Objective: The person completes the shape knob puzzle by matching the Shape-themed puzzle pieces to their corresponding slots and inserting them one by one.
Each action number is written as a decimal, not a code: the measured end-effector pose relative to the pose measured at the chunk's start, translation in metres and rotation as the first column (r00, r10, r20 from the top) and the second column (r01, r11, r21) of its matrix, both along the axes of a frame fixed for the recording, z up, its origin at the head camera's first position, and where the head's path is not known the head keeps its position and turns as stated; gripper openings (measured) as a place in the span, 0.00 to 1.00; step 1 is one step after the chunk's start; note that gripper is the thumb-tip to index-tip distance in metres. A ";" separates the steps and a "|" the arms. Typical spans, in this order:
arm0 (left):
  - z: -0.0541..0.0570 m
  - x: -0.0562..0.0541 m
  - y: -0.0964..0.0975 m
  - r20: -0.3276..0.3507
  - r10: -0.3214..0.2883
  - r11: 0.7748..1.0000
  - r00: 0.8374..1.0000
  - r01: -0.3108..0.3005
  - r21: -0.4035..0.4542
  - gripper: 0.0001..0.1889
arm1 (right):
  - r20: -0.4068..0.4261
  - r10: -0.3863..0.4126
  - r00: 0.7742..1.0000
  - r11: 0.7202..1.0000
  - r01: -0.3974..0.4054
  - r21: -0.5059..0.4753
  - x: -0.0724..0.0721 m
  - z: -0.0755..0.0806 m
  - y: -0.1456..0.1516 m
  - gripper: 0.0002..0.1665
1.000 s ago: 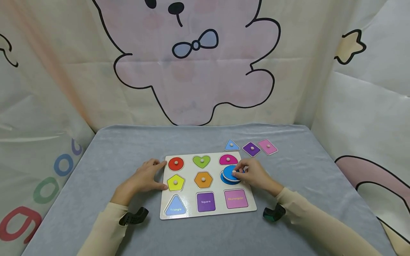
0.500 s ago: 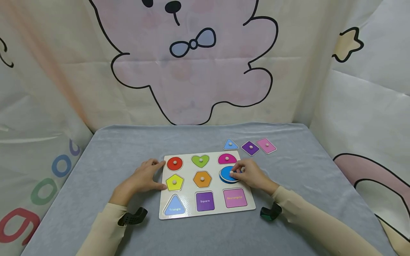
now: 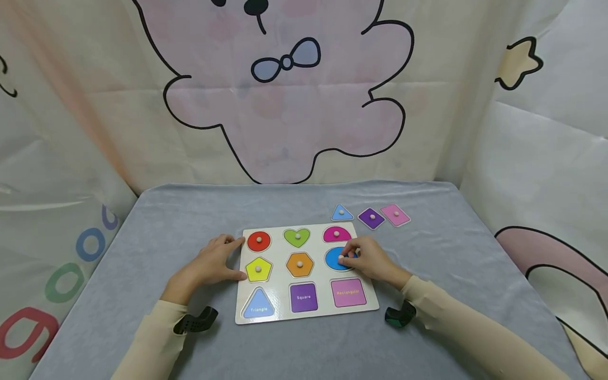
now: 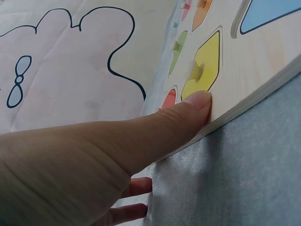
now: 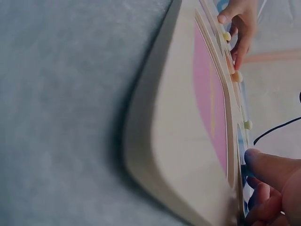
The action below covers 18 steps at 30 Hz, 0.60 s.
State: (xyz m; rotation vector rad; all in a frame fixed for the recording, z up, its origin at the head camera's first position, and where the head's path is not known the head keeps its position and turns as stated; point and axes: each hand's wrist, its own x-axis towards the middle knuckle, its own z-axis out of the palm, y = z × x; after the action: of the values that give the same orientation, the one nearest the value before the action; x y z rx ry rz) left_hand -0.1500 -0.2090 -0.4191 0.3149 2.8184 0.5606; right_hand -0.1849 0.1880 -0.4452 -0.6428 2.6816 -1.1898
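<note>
A white shape puzzle board (image 3: 280, 311) lies on the table. My right hand (image 3: 375, 258) pinches the knob of a blue oval puzzle piece (image 3: 334, 258), which sits flush in its recess at the board's right side. My left hand (image 3: 211, 264) holds the board's left edge steady, thumb (image 4: 188, 113) on top beside the yellow pentagon piece (image 4: 207, 61), index fingertip near the upper corner. Seated in the board are red circle (image 3: 258, 246), green heart (image 3: 296, 233), pink semicircle (image 3: 336, 238) and orange hexagon (image 3: 300, 271) pieces. Bare triangle (image 3: 259, 304), square (image 3: 304, 305) and rectangle (image 3: 349, 300) recesses line the front row.
Behind the board's right corner lie a blue triangle piece (image 3: 342, 216), a purple square piece (image 3: 368, 220) and a pink rectangle piece (image 3: 395, 215). A grey cloth (image 3: 214, 211) covers the table. Printed curtains (image 3: 285, 116) stand behind and at both sides.
My right hand has lowered the blue oval piece from a tilted, offset position over its recess until it sits level in it. The left hand has stayed at the board's edge.
</note>
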 end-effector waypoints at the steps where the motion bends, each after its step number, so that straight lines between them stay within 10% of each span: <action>1: 0.000 0.000 0.000 -0.001 0.000 1.000 1.000 0.000 -0.002 0.51 | 0.003 -0.001 1.000 1.000 0.001 0.001 0.000 0.000 0.000 0.06; 18: -0.003 -0.002 -0.001 -0.003 -0.004 1.000 1.000 0.004 0.000 0.52 | 0.006 -0.027 1.000 0.999 0.026 0.032 0.002 0.001 -0.003 0.06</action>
State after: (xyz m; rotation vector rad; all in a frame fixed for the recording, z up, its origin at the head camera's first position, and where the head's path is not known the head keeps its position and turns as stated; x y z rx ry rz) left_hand -0.1524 -0.2104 -0.4218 0.3221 2.8202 0.5597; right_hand -0.1828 0.1848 -0.4439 -0.5999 2.7065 -1.1504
